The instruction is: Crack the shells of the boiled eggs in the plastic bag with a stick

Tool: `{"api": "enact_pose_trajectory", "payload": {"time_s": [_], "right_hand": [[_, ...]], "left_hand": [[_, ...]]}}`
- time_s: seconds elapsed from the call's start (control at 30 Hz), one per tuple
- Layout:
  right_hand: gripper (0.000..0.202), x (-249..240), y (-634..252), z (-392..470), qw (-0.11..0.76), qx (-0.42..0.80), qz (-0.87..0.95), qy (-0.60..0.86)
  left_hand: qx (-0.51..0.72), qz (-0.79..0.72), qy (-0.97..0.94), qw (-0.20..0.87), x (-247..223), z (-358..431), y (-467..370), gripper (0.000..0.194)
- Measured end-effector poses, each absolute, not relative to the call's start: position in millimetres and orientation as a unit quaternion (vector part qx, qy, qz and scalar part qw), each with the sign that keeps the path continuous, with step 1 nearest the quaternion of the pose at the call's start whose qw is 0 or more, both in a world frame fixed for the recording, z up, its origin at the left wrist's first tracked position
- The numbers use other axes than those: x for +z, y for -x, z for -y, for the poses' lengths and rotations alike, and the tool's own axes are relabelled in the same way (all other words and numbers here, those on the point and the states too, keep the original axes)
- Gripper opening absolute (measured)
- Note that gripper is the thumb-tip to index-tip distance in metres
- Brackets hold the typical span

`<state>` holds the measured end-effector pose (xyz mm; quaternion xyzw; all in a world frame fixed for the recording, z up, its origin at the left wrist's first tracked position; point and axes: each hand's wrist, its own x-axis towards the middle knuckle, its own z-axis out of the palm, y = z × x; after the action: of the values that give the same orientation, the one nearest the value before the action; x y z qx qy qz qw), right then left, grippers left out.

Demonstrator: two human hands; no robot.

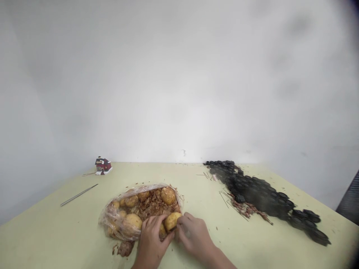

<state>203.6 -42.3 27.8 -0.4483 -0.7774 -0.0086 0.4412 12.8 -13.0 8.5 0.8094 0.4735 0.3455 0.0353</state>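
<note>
Pale yellow-green table (70,231) fills the lower frame, backed by a plain white wall (179,74).

Right half of the table: a long heap of black wheel-like parts (263,198), running from the back edge diagonally toward the right front. Reddish-brown crumbs and a few thin metal pins (224,196) along its near-left side.

Centre front: clear plastic bag (117,220) lying on its side, mouth toward the person, full of yellowish potatoes (133,221) mixed with brown dirt and debris. One dirt-covered lump (125,248) sits on the table just outside the bag, near-left of the mouth.

Both hands are at the bag mouth. Left hand (151,239) is palm down, fingers curled over the near edge of the contents, touching the potatoes. Right hand (193,233) is just beside it, fingers curled and pinching the bag edge next to one potato (171,221) lying between the two hands. Can't tell which hand actually grips that potato.

Far left: thin metal rod (79,194) flat on the table, well apart from the bag. Behind it at the wall, a small red toy house (103,165).
</note>
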Motion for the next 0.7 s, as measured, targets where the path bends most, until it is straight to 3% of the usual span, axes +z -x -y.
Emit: {"api": "enact_pose_trajectory", "payload": {"time_s": [0.43, 0.7], "right_hand": [[0.015, 31.4, -201.3, 44.4, 0.443, -0.074, 0.779, 0.437], [0.019, 34.2, -204.2, 44.1, 0.463, -0.050, 0.772, 0.433]], "left_hand": [[0.344, -0.479, -0.807, 0.041, 9.5, 12.6, -11.8, 0.038], [0.336, -0.479, -0.809, 0.052, 7.6, 11.9, -10.9, 0.042]]}}
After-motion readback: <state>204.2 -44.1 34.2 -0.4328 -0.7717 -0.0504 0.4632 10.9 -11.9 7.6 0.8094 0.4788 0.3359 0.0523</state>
